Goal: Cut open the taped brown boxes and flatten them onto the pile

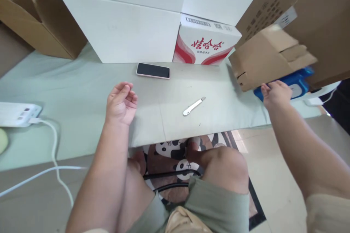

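Observation:
My left hand (122, 103) is raised over the near part of the cloth-covered table, palm turned up. Its fingers are curled and the thumb meets the index finger; nothing shows between them. At the right, my right hand (277, 95) is closed at a blue soft pack (288, 80) with a white oval label. A brown cardboard box (262, 56), tilted, lies against and partly over this pack, right beside my fingers; my fingertips are partly hidden. Between my hands, a white utility knife (194, 106) lies with its tip pointing away to the right.
A dark-screened phone (153, 71) lies before the large white boxes (131, 31). Next to them stands a red-and-white carton (203, 43). Large brown cartons stand at the back left (54, 25) and right (314, 25). A white power strip (19, 114) with a cable is at the left.

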The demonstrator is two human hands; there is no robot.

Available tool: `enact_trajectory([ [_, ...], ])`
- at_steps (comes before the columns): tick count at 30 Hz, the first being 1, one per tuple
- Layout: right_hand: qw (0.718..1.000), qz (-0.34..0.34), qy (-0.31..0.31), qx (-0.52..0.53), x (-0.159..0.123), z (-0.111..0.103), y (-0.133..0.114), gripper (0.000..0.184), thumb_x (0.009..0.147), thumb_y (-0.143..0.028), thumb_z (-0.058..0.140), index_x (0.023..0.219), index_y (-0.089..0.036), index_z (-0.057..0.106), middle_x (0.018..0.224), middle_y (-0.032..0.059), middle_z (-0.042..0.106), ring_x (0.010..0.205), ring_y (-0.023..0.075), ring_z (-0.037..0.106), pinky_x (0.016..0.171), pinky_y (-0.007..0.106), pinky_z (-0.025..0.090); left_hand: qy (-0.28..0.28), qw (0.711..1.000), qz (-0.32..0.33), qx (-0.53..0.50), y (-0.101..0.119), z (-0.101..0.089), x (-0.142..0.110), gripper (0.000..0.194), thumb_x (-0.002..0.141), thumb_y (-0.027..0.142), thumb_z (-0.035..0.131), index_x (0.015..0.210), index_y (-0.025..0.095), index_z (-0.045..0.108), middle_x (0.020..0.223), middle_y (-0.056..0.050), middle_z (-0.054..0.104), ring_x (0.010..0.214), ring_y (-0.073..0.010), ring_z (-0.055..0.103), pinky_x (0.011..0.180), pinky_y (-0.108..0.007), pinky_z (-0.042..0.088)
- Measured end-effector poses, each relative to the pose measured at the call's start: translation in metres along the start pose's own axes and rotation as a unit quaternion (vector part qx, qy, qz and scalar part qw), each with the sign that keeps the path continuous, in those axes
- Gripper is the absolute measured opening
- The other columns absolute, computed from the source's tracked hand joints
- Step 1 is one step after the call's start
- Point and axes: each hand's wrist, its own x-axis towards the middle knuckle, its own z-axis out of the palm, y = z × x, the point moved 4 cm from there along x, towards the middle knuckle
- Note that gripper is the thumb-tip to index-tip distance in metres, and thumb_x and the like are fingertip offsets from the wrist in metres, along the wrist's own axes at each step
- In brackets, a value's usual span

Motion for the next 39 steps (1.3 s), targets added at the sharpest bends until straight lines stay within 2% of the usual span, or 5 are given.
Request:
enact_trajectory([
  [4, 0.998, 0.012, 0.007, -0.060, -0.013, 0.034, 0.004, 0.016, 0.080, -0.020, 0.070, 0.075, -0.026, 0.057, 0.075, -0.0030, 0.063, 0.067, 0.0107, 0.067, 0.063, 0.027, 0.055, -0.005, 1.000, 0.002, -0.022, 0.004, 0.001, 0.002, 0.024, 0.089, 0.009, 0.076, 0.071, 0.021, 0.069, 0.064, 0.006, 0.070, 0.044, -0.0021, 0.058, 0.045, -0.010, 0.047],
  [9, 0.972, 0.004, -0.181, -0.147, -0.097, 0.121, 0.037, 0.019, 0.074, -0.027, 0.073, 0.090, -0.021, 0.066, 0.097, 0.0019, 0.071, 0.082, 0.0141, 0.071, 0.076, 0.033, 0.061, -0.013, 0.997, -0.022, -0.067, 0.017, 0.001, -0.007, 0.026, 0.096, 0.018, 0.074, 0.072, 0.017, 0.065, 0.053, 0.008, 0.055, 0.034, 0.0016, 0.042, 0.033, -0.007, 0.029],
  [19, 0.812, -0.153, -0.523, -0.210, -0.260, 0.340, 0.021, 0.031, 0.081, -0.031, 0.065, 0.110, -0.023, 0.070, 0.125, 0.0113, 0.073, 0.114, 0.0262, 0.072, 0.094, 0.045, 0.062, 0.035, 0.990, -0.006, -0.138, 0.065, -0.054, -0.025, 0.052, 0.099, 0.048, 0.067, 0.063, 0.019, 0.045, 0.041, 0.011, 0.025, 0.028, -0.0026, 0.018, 0.029, -0.015, 0.009],
  [31, 0.710, -0.373, -0.532, -0.270, -0.337, 0.610, -0.032, 0.032, 0.082, -0.010, 0.066, 0.113, -0.017, 0.069, 0.157, 0.0135, 0.048, 0.130, 0.0256, 0.065, 0.122, 0.044, 0.044, 0.042, 0.970, -0.092, -0.223, 0.086, -0.082, 0.009, 0.049, 0.102, 0.033, 0.035, 0.055, 0.020, 0.026, 0.043, 0.008, 0.015, 0.030, -0.0054, 0.012, 0.034, -0.019, 0.004],
  [39, 0.710, -0.356, -0.543, -0.273, -0.330, 0.622, -0.031, 0.015, 0.083, -0.012, 0.058, 0.089, -0.018, 0.070, 0.097, 0.0074, 0.074, 0.114, 0.0279, 0.070, 0.116, 0.050, 0.049, 0.081, 0.972, -0.055, -0.214, 0.091, -0.089, 0.014, 0.041, 0.097, 0.028, 0.036, 0.058, 0.020, 0.030, 0.045, 0.007, 0.019, 0.034, -0.0059, 0.013, 0.038, -0.020, 0.008],
])
